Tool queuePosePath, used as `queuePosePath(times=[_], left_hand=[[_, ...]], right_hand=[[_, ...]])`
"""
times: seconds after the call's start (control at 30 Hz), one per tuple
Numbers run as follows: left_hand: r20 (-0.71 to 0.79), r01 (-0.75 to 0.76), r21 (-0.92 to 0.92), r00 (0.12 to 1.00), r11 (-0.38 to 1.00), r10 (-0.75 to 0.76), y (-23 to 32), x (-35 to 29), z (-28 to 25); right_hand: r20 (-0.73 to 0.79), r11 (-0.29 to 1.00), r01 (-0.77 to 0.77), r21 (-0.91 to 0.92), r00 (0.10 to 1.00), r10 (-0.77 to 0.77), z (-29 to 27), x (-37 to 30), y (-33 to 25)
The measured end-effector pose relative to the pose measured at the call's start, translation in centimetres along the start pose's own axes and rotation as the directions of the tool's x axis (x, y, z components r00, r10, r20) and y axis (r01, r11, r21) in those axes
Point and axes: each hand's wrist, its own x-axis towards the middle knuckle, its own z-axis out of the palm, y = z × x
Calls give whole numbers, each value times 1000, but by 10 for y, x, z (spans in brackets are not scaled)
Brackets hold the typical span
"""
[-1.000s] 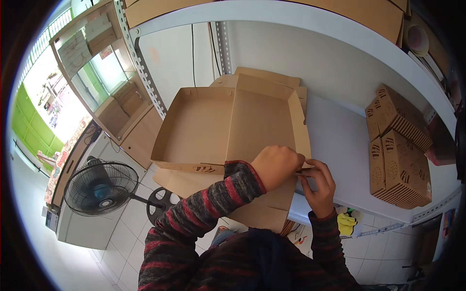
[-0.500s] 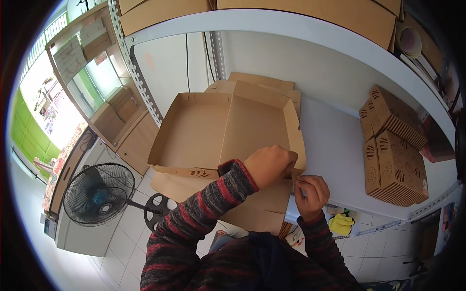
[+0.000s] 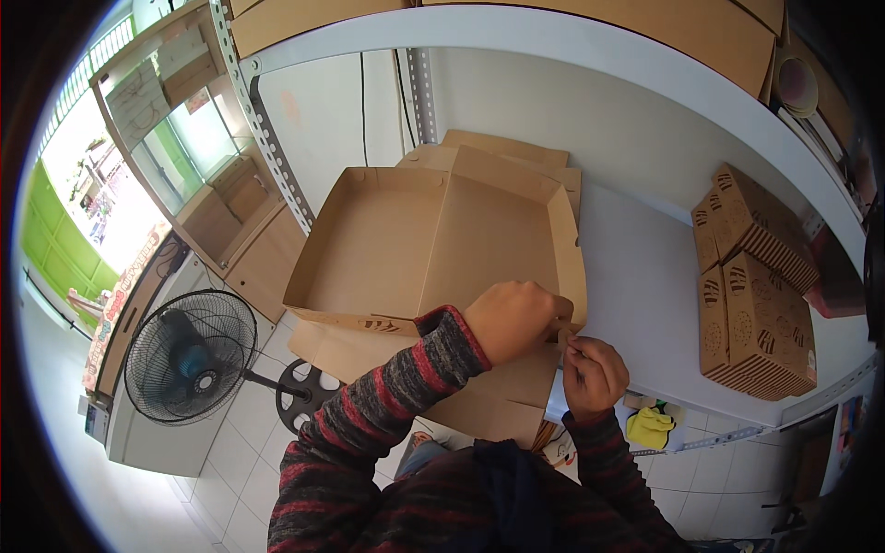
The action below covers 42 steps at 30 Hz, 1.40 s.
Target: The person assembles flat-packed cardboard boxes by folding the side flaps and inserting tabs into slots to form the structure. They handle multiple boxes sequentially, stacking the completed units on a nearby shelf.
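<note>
A brown cardboard box [image 3: 378,235] lies unfolded, its two shallow halves side by side with a crease between them. At the near right corner of the right half, my left hand [image 3: 514,323] is closed on the cardboard, knuckles up. Just outside that corner my right hand [image 3: 595,376] has thumb and fingers pinched at a small cardboard flap, partly covered by the fingers. The front wall of the right half is mostly behind my left hand and sleeve. Flat cardboard sheets [image 3: 479,407] stick out beneath the box at front and back.
The box rests on a white shelf [image 3: 636,276], with stacks of folded printed boxes [image 3: 761,318] at its right. A shelf edge [image 3: 553,29] carrying large cartons crosses above. A black fan [image 3: 191,358] stands left, and a yellow glove [image 3: 651,427] is below the shelf's front edge.
My right hand has closed in on the corner, its fingers now pinching beside my left hand. The left hand stays at the corner. The whole view has shifted slightly.
</note>
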Motion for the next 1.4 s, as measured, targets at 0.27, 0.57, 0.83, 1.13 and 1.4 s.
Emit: queuePosePath(times=[0.27, 0.57, 0.83, 1.13, 1.4], left_hand=[[-30, -5, -37, 1000, 999, 4, -1, -3, 5], [40, -36, -94, 998, 995, 39, 0, -5, 4], [91, -38, -97, 995, 995, 47, 1, -12, 6], [-69, 11, 259, 998, 966, 7, 29, -18, 11], [-106, 24, 300, 994, 954, 8, 19, -18, 39]], right_hand=[[-2, 1000, -5, 26, 1000, 5, 0, 0, -2], [-16, 998, -18, 53, 1000, 19, -1, -3, -6], [40, 974, -200, 103, 980, 196, -5, -1, -8], [313, 887, -425, 182, 880, 358, -22, 28, 1], [403, 913, -364, 186, 875, 267, -18, 24, 5]])
